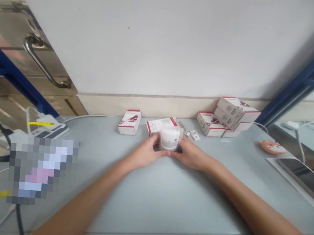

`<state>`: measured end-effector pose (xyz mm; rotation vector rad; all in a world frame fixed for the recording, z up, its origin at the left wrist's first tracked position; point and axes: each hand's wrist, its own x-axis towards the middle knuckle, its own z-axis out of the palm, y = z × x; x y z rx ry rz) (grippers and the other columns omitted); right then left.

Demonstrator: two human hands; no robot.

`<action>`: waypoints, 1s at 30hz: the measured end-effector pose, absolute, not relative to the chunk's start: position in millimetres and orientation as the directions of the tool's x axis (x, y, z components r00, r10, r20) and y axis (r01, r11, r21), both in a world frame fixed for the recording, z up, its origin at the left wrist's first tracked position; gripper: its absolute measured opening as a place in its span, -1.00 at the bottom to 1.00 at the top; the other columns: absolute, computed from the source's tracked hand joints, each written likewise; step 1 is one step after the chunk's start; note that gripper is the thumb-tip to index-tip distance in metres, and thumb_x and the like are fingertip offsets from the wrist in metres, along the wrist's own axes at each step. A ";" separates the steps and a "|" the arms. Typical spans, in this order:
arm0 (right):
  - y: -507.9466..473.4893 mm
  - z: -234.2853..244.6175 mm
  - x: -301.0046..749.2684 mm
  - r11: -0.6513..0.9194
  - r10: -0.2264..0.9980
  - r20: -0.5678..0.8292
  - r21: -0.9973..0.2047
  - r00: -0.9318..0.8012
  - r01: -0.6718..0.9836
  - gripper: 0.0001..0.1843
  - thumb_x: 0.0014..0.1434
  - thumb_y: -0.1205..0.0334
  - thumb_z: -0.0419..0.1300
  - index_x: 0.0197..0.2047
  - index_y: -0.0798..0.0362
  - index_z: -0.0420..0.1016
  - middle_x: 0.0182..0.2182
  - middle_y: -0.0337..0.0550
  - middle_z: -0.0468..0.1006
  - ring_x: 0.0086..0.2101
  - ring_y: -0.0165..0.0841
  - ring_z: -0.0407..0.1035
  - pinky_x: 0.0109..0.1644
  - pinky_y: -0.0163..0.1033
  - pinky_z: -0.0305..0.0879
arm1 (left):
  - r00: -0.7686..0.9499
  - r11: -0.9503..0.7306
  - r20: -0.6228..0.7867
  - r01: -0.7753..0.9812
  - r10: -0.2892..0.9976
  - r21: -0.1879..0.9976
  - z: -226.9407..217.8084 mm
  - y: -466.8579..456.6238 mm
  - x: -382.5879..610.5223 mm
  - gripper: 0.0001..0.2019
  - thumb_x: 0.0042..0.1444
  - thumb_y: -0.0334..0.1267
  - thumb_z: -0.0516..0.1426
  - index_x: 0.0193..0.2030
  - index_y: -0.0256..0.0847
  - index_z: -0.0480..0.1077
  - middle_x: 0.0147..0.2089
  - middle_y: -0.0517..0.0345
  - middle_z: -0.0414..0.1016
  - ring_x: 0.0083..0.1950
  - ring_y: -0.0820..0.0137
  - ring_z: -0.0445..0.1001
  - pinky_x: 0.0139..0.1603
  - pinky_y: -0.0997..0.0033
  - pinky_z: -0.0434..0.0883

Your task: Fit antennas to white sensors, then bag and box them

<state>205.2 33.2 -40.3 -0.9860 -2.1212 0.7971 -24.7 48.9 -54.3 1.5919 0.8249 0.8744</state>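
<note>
A rounded white device (169, 138), with small dark marks on its front and what looks like clear plastic film around it, is held upright between both hands just above the table. My left hand (147, 151) grips its left side, and my right hand (193, 154) closes on its right side. Their thumbs meet below it at the front. Right behind lies a white and red carton (160, 124), partly covered by the device and my left fingers. Small white parts (194, 135) rest on the table beyond my right hand; their kind is too small to tell.
One white and red box (129, 122) stands to the left, several more are stacked (227, 117) at the back right. A power strip (50, 128) with cables and a blurred-out patch occupy the left. On the right are an orange animal-faced object (272, 147) and a dark tablet-like slab (301, 176).
</note>
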 end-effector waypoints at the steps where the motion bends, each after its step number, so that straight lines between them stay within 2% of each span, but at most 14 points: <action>1: 32.7 -40.8 205.1 0.536 0.811 0.310 -0.732 -0.496 0.421 -0.55 0.30 0.08 0.35 0.24 -0.16 0.56 0.24 0.00 0.55 0.21 0.05 0.41 0.35 0.16 0.26 | 0.471 -0.176 0.119 0.080 0.874 0.981 -53.9 47.5 -23.8 -0.35 0.09 -0.15 0.46 0.32 -0.06 0.45 0.38 -0.11 0.49 0.39 -0.09 0.45 0.44 -0.12 0.31; 5: 30.4 -39.2 207.4 0.551 0.809 0.301 -0.688 -0.505 0.472 -0.53 0.17 0.16 0.43 0.16 -0.13 0.61 0.20 0.03 0.55 0.20 0.09 0.40 0.32 0.18 0.28 | 0.416 -0.165 0.114 0.088 0.902 0.982 -49.0 41.3 -18.2 -0.41 0.08 -0.14 0.46 0.25 -0.09 0.51 0.26 -0.09 0.60 0.27 -0.08 0.54 0.34 -0.10 0.40; 7: 29.6 -36.2 208.7 0.533 0.810 0.267 -0.706 -0.522 0.466 -0.60 0.17 0.18 0.41 0.09 -0.11 0.63 0.14 0.01 0.58 0.13 0.04 0.44 0.24 0.11 0.34 | 0.387 -0.117 0.097 0.030 0.917 0.993 -44.4 39.6 -16.1 -0.42 0.04 -0.15 0.48 0.21 -0.13 0.54 0.18 -0.09 0.64 0.18 -0.05 0.59 0.28 -0.06 0.45; 10: 29.4 -29.9 210.0 0.430 0.849 0.176 -0.777 -0.498 0.460 -0.83 0.28 0.15 0.28 -0.08 -0.04 0.63 -0.16 -0.09 0.65 -0.21 -0.16 0.49 -0.08 -0.07 0.39 | 0.311 0.018 0.022 -0.126 0.950 0.992 -36.2 38.9 -15.3 -0.52 0.08 -0.13 0.46 0.13 -0.18 0.59 0.16 -0.11 0.66 0.16 0.00 0.61 0.28 0.00 0.45; 11: 29.7 -27.6 210.6 0.392 0.869 0.151 -0.792 -0.472 0.469 -0.85 0.30 0.13 0.25 -0.16 -0.02 0.61 -0.28 -0.14 0.63 -0.31 -0.22 0.44 -0.18 -0.12 0.35 | 0.293 0.065 -0.006 -0.189 0.956 0.980 -33.6 38.9 -15.5 -0.55 0.12 -0.11 0.44 0.12 -0.20 0.59 0.17 -0.12 0.65 0.18 0.02 0.60 0.30 0.02 0.43; 13: 30.8 -23.3 212.0 0.352 0.898 0.142 -0.799 -0.416 0.488 -0.82 0.31 0.11 0.23 -0.28 -0.02 0.58 -0.39 -0.20 0.59 -0.39 -0.28 0.38 -0.25 -0.16 0.27 | 0.292 0.146 -0.053 -0.307 0.955 0.941 -28.5 38.8 -16.3 -0.60 0.20 -0.09 0.39 0.12 -0.23 0.59 0.19 -0.13 0.65 0.21 0.04 0.60 0.34 0.03 0.41; 17: 33.8 -20.0 213.5 0.351 0.920 0.202 -0.804 -0.335 0.479 -0.75 0.37 0.07 0.15 -0.26 -0.04 0.59 -0.34 -0.20 0.62 -0.33 -0.26 0.43 -0.17 -0.13 0.30 | 0.320 0.249 -0.099 -0.470 0.942 0.847 -19.0 38.0 -16.4 -0.62 0.28 -0.16 0.33 0.20 -0.21 0.53 0.26 -0.11 0.60 0.25 0.09 0.58 0.32 0.05 0.48; 21: 32.2 -22.7 208.3 0.264 0.963 0.216 -0.865 -0.158 0.426 -0.68 0.44 -0.06 0.09 0.05 -0.09 0.53 -0.34 -0.21 0.61 -0.37 -0.27 0.43 -0.22 -0.13 0.32 | 0.262 0.241 -0.110 -0.544 0.959 0.804 -12.4 37.4 -15.7 -0.65 0.32 -0.22 0.29 0.21 -0.17 0.51 0.36 -0.03 0.53 0.37 0.17 0.49 0.34 0.20 0.49; 23: 28.3 -22.0 203.2 0.221 0.971 0.173 -0.908 -0.164 0.355 -0.60 0.42 -0.18 0.12 0.12 -0.10 0.44 -0.27 -0.19 0.63 -0.35 -0.27 0.46 -0.24 -0.14 0.34 | 0.249 0.224 -0.099 -0.545 0.963 0.808 -11.8 36.9 -15.3 -0.63 0.31 -0.22 0.30 0.23 -0.16 0.50 0.38 -0.02 0.51 0.39 0.18 0.47 0.36 0.22 0.47; 27: 19.6 -17.3 192.4 0.113 0.941 0.058 -0.982 -0.334 0.149 -0.42 0.37 -0.42 0.05 -0.04 -0.06 0.44 -0.09 -0.08 0.62 -0.27 -0.27 0.50 -0.20 -0.14 0.40 | 0.260 0.216 -0.086 -0.528 0.962 0.821 -12.2 34.3 -13.5 -0.57 0.29 -0.23 0.32 0.28 -0.15 0.47 0.35 -0.05 0.53 0.37 0.13 0.49 0.38 0.10 0.45; 30: 18.9 -20.3 188.0 0.074 0.949 0.043 -0.993 -0.312 0.091 -0.41 0.32 -0.44 0.12 -0.05 -0.05 0.47 -0.09 -0.08 0.59 -0.26 -0.28 0.47 -0.23 -0.16 0.38 | 0.267 0.246 -0.114 -0.540 0.957 0.805 -9.9 32.5 -12.6 -0.57 0.30 -0.21 0.31 0.28 -0.16 0.46 0.34 -0.08 0.54 0.37 0.08 0.49 0.34 0.04 0.49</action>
